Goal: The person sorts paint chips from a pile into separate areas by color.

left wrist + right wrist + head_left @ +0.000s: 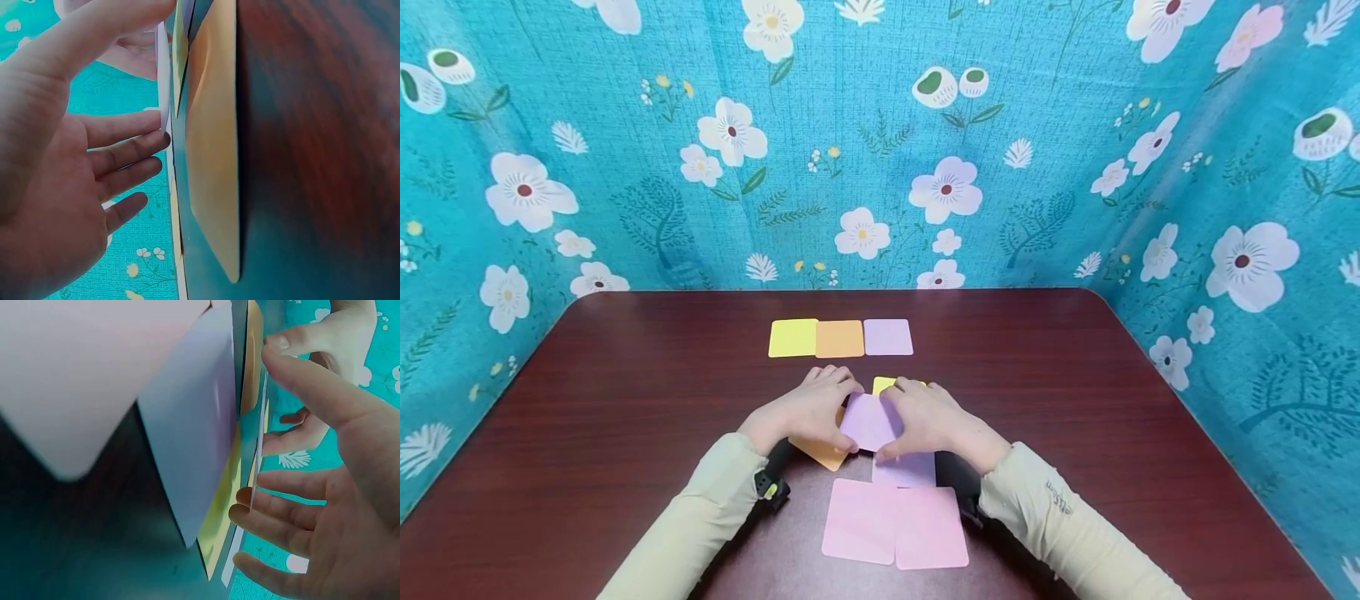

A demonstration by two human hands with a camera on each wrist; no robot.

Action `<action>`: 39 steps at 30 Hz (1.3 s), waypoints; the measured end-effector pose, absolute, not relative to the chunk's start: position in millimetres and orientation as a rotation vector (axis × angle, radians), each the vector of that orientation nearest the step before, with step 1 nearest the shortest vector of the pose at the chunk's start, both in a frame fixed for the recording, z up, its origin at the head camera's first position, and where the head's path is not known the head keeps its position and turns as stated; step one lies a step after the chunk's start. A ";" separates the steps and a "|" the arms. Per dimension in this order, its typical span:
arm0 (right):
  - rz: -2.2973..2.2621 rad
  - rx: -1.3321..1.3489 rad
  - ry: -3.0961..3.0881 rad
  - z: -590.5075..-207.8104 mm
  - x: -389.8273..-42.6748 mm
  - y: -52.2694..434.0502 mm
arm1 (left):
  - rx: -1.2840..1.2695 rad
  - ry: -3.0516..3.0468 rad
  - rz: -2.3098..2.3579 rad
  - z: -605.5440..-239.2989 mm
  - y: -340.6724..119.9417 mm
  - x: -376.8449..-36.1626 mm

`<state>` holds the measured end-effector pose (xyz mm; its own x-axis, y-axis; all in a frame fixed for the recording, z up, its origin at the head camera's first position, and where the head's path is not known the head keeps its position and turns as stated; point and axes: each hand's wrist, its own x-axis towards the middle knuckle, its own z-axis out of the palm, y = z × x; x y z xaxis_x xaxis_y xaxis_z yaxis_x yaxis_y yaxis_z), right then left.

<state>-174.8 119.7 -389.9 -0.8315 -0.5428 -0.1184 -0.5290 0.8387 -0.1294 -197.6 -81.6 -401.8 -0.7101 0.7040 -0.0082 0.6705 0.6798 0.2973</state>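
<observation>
Between both hands a purple square card point(868, 423) is held slightly above the table. My left hand point(814, 410) grips its left side, thumb at the near corner and fingers toward the far corner. On the other side my right hand point(931, 419) holds the card the same way. In the right wrist view this card appears edge-on between thumb and fingertips. Below the left hand lies a tilted orange card point(215, 144), partly covered in the head view. Under the right hand, another purple card point(906, 472) and a yellow card point(222, 519) are partly hidden.
Two pink cards point(859, 522) lie side by side near the front. Farther back, a yellow card point(793, 337), an orange card point(840, 339) and a purple card point(888, 337) form a row. A flowered blue curtain point(805, 183) hangs behind the dark table point(625, 400).
</observation>
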 end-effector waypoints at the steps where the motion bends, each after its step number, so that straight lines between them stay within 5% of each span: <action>1: -0.135 -0.840 2.864 -389.6 -175.8 120.5 | 1.124 2.771 0.417 -401.7 -81.7 -198.0; 39: -0.126 -0.743 2.944 -394.8 -222.1 136.6 | 0.967 2.955 0.368 -413.1 -67.1 -234.3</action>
<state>-222.1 136.6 -394.8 -0.8755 -0.4766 -0.0794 -0.4681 0.8774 -0.1053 -234.3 -67.1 -413.1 -0.8092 0.5843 0.0623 0.5817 0.7815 0.2255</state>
